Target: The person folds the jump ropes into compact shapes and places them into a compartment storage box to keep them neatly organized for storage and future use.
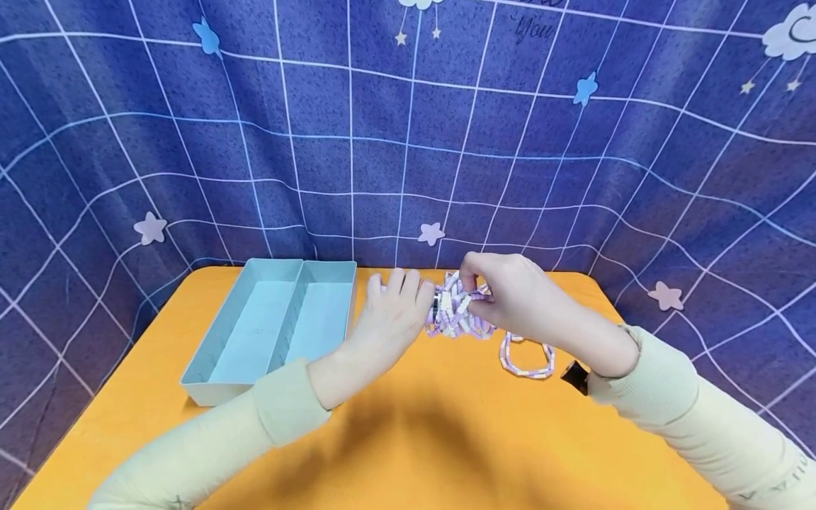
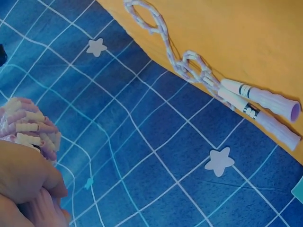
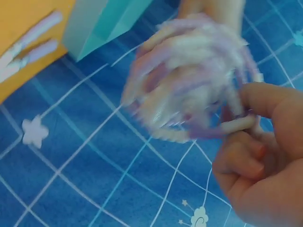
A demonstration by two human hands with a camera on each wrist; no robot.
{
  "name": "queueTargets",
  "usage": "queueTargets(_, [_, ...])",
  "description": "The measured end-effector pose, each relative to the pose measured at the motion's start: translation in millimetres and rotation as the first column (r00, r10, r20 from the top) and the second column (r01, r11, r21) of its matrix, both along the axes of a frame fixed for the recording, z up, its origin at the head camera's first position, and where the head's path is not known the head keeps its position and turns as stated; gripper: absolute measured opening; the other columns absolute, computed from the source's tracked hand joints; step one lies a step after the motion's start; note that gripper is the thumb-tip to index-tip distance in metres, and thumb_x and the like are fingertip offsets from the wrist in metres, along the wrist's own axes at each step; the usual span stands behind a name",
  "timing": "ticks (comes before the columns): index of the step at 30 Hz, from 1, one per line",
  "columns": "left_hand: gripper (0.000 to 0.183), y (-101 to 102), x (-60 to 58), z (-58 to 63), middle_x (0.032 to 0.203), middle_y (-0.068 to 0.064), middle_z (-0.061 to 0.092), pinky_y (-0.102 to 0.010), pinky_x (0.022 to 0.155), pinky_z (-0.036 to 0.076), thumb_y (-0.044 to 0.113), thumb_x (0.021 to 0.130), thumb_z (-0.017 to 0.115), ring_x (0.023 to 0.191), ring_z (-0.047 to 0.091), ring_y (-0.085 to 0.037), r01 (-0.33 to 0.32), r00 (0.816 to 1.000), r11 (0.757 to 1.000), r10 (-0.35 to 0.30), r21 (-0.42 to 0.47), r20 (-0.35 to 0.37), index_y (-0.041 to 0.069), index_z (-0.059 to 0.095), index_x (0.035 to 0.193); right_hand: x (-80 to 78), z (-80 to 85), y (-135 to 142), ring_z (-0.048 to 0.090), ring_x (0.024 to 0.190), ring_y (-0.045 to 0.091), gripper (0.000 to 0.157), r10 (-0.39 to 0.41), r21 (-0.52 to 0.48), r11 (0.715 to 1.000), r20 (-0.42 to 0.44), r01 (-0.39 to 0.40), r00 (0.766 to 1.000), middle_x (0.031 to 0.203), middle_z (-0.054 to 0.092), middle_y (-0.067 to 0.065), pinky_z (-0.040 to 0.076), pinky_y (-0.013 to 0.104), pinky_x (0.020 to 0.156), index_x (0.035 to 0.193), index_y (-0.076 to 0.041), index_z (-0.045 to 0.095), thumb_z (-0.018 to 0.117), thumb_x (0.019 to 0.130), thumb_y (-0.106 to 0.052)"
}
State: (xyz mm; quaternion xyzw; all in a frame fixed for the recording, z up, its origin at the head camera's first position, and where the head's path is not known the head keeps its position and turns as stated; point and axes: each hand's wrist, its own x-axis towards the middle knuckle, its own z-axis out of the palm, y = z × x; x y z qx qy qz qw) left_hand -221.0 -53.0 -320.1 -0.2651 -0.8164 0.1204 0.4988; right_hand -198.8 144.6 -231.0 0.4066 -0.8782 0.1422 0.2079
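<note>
A bundled jump rope (image 1: 454,319) with white and lilac beads is held up between my two hands. My left hand (image 1: 394,319) grips its lilac handle (image 2: 45,210); fingers cover most of that part. At the bundle's right side, my right hand (image 1: 519,287) pinches a beaded strand (image 3: 238,125) between thumb and forefinger. The bundle is blurred in the right wrist view. On the table lies a second beaded rope (image 2: 165,40), its loop (image 1: 528,373) showing to the right in the head view. Its two lilac handles (image 2: 274,103) lie side by side in the left wrist view.
A light blue two-compartment box (image 1: 219,391) stands at the left on the orange table (image 1: 433,453). A blue gridded curtain (image 1: 382,163) with stars hangs behind and around the table. Beside the right cuff is a small black object (image 1: 576,377).
</note>
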Motion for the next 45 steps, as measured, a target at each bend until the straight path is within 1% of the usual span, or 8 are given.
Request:
queueTargets(4, [0.025,0.0,-3.2,0.4,0.077,-0.004,0.045,-0.033,0.057,0.032,0.004,0.093,0.029,0.069,0.043,-0.02,-0.025,1.0,1.0,0.025,0.017,-0.005,0.01,0.051,0.085,1.2,8.1,-0.9,0.037,0.053,0.005,0.024,0.06,0.017,0.998,0.128,-0.063,0.99,0.068,0.051,-0.008,0.036,0.023,0.051,0.084,-0.015,0.052,0.065,0.073,0.002])
queueTargets(7, [0.025,0.0,-3.0,0.7,0.077,-0.004,0.045,-0.033,0.056,0.032,0.004,0.093,0.029,0.069,0.043,-0.02,-0.011,1.0,1.0,0.011,0.016,0.004,0.01,0.052,0.086,0.4,10.6,0.8,0.04,0.053,0.005,0.023,0.123,0.012,0.991,0.233,-0.13,0.965,0.073,0.052,-0.008,0.038,0.023,0.052,0.087,-0.016,0.052,0.058,0.077,0.003])
queueTargets(13, [0.026,1.3,0.2,1.0,0.079,-0.005,0.045,-0.034,0.059,0.033,0.006,0.093,0.027,0.071,0.043,-0.021,-0.011,0.999,1.0,0.01,0.009,0.044,0.009,0.053,0.089,0.2,16.6,7.7,0.04,0.051,0.006,0.02,0.182,-0.072,0.983,0.474,-0.168,0.862,0.074,0.052,-0.006,0.037,0.023,0.05,0.095,-0.016,0.056,0.053,0.084,0.0])
queueTargets(15, [0.028,1.6,0.9,1.1,0.08,-0.005,0.045,-0.035,0.059,0.033,0.006,0.094,0.026,0.072,0.044,-0.021,-0.014,0.998,1.0,0.014,0.007,0.054,0.009,0.053,0.09,-0.1,18.3,9.4,0.038,0.05,0.006,0.016,0.189,-0.085,0.982,0.498,-0.169,0.846,0.069,0.049,-0.006,0.036,0.022,0.049,0.097,-0.016,0.058,0.054,0.088,-0.003])
queueTargets(24, [0.016,2.6,1.8,0.8,0.082,-0.005,0.048,-0.034,0.059,0.032,0.013,0.092,0.038,0.075,0.045,-0.021,0.005,0.998,1.0,-0.005,-0.008,0.068,0.01,0.054,0.093,-5.9,16.4,10.3,0.034,0.047,0.0,0.02,0.223,-0.069,0.975,0.258,-0.212,0.94,0.079,0.06,-0.01,0.035,0.02,0.047,0.093,-0.016,0.066,0.07,0.08,-0.002])
queueTargets(29, [0.017,3.5,2.5,-0.3,0.083,-0.005,0.049,-0.034,0.059,0.033,0.013,0.091,0.039,0.077,0.047,-0.022,0.031,0.996,1.0,-0.03,-0.004,0.079,0.011,0.055,0.094,-7.2,15.1,8.9,0.034,0.046,0.003,0.016,0.142,-0.139,0.984,0.243,-0.111,0.959,0.064,0.052,-0.009,0.033,0.021,0.046,0.093,-0.015,0.068,0.07,0.081,-0.004])
queueTargets(37, [0.02,3.4,8.0,0.2,0.086,-0.005,0.05,-0.034,0.06,0.032,0.011,0.094,0.037,0.078,0.046,-0.022,0.063,0.989,0.998,-0.06,-0.015,0.134,0.012,0.056,0.101,-5.4,14.8,3.8,0.056,0.052,0.013,0.008,-0.065,-0.287,0.939,0.401,0.192,0.914,0.076,0.059,0.003,0.046,0.026,0.05,0.093,-0.011,0.065,0.066,0.085,-0.008])
queueTargets(45, [0.028,-4.8,5.0,-4.0,0.085,-0.006,0.047,-0.033,0.06,0.031,0.011,0.097,0.026,0.074,0.044,-0.021,0.104,0.988,0.994,-0.099,-0.04,0.119,0.008,0.054,0.1,-7.9,11.2,6.8,0.048,0.045,0.013,0.018,-0.106,-0.263,0.934,0.448,0.244,0.888,0.073,0.057,0.005,0.039,0.026,0.042,0.104,-0.011,0.064,0.059,0.088,-0.006])
